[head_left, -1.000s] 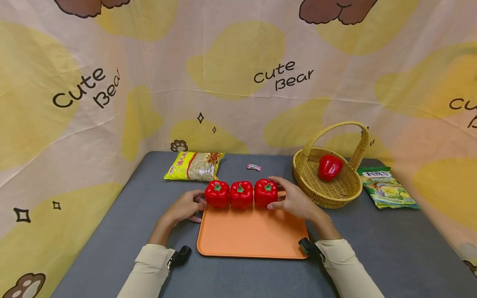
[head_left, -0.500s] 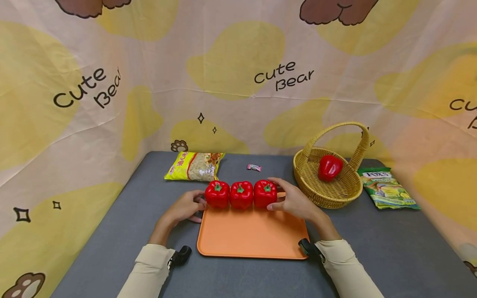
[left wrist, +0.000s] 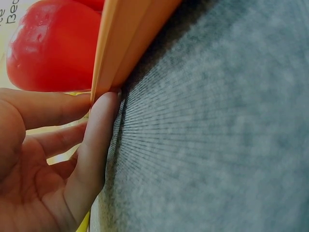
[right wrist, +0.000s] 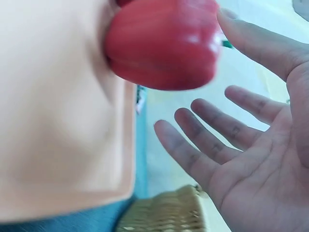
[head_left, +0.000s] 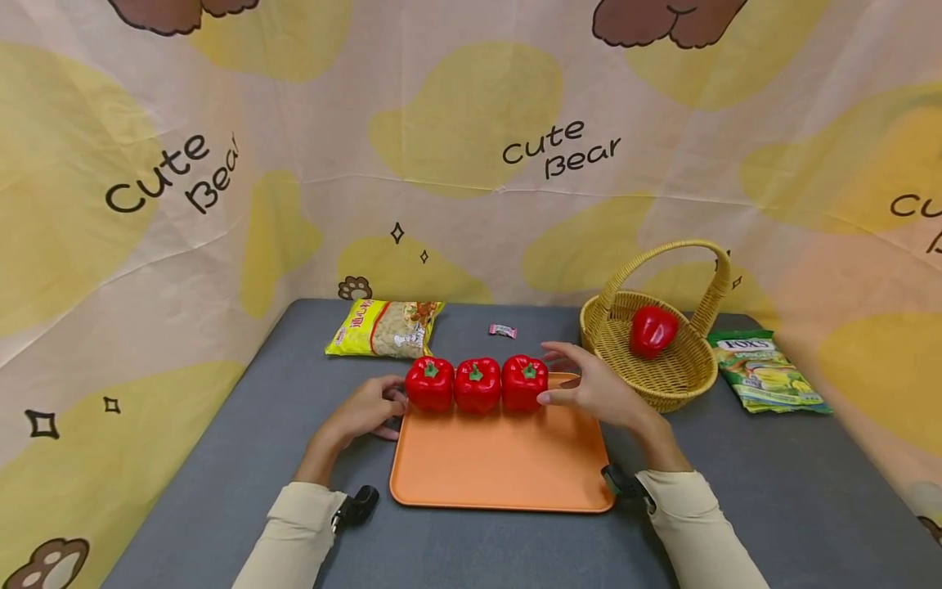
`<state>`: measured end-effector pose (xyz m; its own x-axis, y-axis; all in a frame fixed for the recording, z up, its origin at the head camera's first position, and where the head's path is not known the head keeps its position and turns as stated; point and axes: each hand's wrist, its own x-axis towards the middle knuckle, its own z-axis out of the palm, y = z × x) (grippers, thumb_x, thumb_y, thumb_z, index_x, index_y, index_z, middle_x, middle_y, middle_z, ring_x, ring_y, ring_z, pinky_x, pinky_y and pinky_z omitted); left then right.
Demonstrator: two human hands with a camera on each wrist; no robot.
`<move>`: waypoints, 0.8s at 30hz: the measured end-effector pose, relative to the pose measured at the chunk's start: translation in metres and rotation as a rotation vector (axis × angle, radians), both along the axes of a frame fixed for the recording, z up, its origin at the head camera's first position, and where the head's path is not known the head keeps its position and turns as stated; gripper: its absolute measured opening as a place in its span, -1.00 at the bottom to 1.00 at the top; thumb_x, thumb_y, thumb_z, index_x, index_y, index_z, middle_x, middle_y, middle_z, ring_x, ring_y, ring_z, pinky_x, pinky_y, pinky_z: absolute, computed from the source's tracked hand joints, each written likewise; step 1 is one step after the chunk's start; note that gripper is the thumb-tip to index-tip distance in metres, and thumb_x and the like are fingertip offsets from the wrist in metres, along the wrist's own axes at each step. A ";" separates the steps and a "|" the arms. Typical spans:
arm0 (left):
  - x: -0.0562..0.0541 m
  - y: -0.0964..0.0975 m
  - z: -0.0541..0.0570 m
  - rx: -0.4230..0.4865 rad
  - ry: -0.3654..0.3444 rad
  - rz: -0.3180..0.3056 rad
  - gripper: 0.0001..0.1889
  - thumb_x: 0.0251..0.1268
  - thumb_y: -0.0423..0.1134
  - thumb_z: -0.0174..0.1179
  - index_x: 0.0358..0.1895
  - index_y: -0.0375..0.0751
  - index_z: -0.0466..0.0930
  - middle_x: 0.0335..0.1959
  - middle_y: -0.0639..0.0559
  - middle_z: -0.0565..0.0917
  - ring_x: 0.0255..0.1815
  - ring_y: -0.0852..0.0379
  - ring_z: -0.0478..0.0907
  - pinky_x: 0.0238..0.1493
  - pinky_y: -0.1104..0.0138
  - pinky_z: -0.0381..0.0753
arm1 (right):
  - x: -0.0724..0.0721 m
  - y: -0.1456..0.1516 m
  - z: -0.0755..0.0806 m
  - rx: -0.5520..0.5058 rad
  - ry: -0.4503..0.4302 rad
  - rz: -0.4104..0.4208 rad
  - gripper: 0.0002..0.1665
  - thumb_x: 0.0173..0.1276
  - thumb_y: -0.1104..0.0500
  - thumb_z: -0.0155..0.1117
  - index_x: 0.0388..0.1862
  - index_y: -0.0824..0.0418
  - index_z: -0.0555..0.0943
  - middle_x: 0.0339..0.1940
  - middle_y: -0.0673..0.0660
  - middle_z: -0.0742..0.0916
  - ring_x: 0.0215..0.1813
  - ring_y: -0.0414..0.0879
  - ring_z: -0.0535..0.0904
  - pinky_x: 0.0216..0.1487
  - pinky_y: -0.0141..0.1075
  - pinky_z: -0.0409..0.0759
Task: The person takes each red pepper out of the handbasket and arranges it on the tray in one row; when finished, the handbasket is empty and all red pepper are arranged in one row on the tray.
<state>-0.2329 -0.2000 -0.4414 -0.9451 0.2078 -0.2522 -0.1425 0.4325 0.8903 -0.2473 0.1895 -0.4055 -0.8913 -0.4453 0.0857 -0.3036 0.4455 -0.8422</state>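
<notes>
Three red bell peppers stand in a row along the far side of an orange tray (head_left: 500, 466): the left pepper (head_left: 429, 384), the middle pepper (head_left: 477, 385) and the right pepper (head_left: 525, 383). My left hand (head_left: 365, 406) is at the tray's far left corner. In the left wrist view its fingers (left wrist: 101, 121) pinch the tray's edge, close by a pepper (left wrist: 53, 48). My right hand (head_left: 599, 391) is spread beside the right pepper, holding nothing. The right wrist view shows its palm and parted fingers (right wrist: 207, 125), with the thumb close to the pepper (right wrist: 164, 43).
A wicker basket (head_left: 633, 384) with a tall handle holds another red bell pepper (head_left: 652, 331), behind my right hand. A green FOX'S bag (head_left: 765, 372) lies right of it. Farther back are a yellow food packet (head_left: 386, 329) and a small pink wrapped candy (head_left: 503, 330).
My right hand has let go of the right pepper and shifted slightly to the right, its fingers spreading. The left hand and all three peppers on the tray have stayed in place.
</notes>
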 end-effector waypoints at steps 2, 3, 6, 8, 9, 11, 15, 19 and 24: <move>0.000 0.000 0.001 0.000 0.003 -0.004 -0.45 0.47 -0.37 0.15 0.48 -0.42 0.40 -0.02 -0.23 0.64 -0.04 -0.03 0.65 -0.29 0.13 0.87 | 0.001 0.004 0.005 0.009 0.020 -0.016 -0.04 0.27 0.06 0.63 0.59 0.17 0.39 0.51 0.26 0.54 0.46 0.33 0.51 0.40 0.26 0.57; 0.000 -0.001 0.001 -0.001 0.004 -0.007 -0.45 0.48 -0.37 0.14 0.48 -0.42 0.39 -0.02 -0.24 0.64 -0.04 -0.03 0.64 -0.29 0.13 0.87 | 0.002 0.005 0.008 0.010 0.033 -0.026 -0.06 0.27 0.07 0.62 0.57 0.17 0.42 0.51 0.26 0.55 0.45 0.34 0.52 0.40 0.27 0.57; 0.002 -0.001 0.001 0.004 0.003 -0.001 -0.46 0.48 -0.39 0.14 0.48 -0.42 0.40 -0.02 -0.24 0.65 -0.04 -0.04 0.65 -0.30 0.13 0.86 | 0.004 0.013 0.017 0.011 0.077 -0.057 -0.14 0.29 0.13 0.60 0.53 0.21 0.47 0.47 0.27 0.58 0.41 0.33 0.55 0.37 0.28 0.58; 0.002 -0.001 0.001 0.010 0.000 -0.003 -0.46 0.48 -0.38 0.15 0.48 -0.42 0.40 -0.01 -0.24 0.64 -0.03 -0.03 0.65 -0.30 0.13 0.86 | 0.004 0.020 0.022 0.016 0.106 -0.084 -0.18 0.31 0.16 0.59 0.51 0.23 0.49 0.44 0.28 0.60 0.38 0.33 0.56 0.34 0.27 0.61; 0.002 -0.002 0.001 0.014 0.000 -0.005 -0.46 0.48 -0.38 0.15 0.47 -0.42 0.40 -0.01 -0.24 0.64 -0.03 -0.03 0.65 -0.30 0.13 0.86 | 0.004 0.024 0.025 0.017 0.115 -0.096 -0.19 0.31 0.17 0.59 0.50 0.24 0.49 0.43 0.30 0.60 0.38 0.33 0.56 0.34 0.28 0.61; 0.003 -0.002 0.000 0.020 0.000 0.000 -0.47 0.48 -0.38 0.15 0.47 -0.42 0.41 -0.02 -0.24 0.64 -0.04 -0.03 0.65 -0.30 0.13 0.86 | 0.004 0.032 0.032 0.033 0.133 -0.123 -0.19 0.33 0.14 0.58 0.51 0.24 0.49 0.43 0.30 0.60 0.38 0.32 0.57 0.34 0.25 0.62; 0.002 -0.002 -0.003 0.017 0.008 0.004 -0.47 0.48 -0.39 0.15 0.46 -0.43 0.40 -0.03 -0.24 0.64 -0.05 -0.02 0.64 -0.30 0.13 0.86 | 0.003 0.051 0.044 0.068 0.172 -0.155 -0.17 0.37 0.09 0.55 0.54 0.25 0.44 0.44 0.31 0.58 0.39 0.32 0.55 0.34 0.21 0.64; 0.000 -0.001 -0.004 0.011 -0.001 0.012 -0.49 0.48 -0.39 0.16 0.45 -0.41 0.42 -0.04 -0.22 0.64 -0.06 -0.01 0.65 -0.29 0.14 0.86 | 0.000 0.073 0.052 0.114 0.220 -0.201 -0.18 0.41 0.08 0.52 0.57 0.21 0.42 0.41 0.29 0.60 0.35 0.23 0.57 0.21 -0.16 0.71; -0.002 0.001 -0.003 0.001 -0.013 0.014 -0.49 0.48 -0.39 0.16 0.45 -0.41 0.42 -0.04 -0.22 0.65 -0.05 -0.02 0.66 -0.29 0.15 0.86 | -0.010 0.100 0.055 0.167 0.198 -0.251 -0.13 0.44 -0.02 0.49 0.62 0.14 0.37 0.38 0.30 0.62 0.33 0.24 0.57 0.07 -0.27 0.62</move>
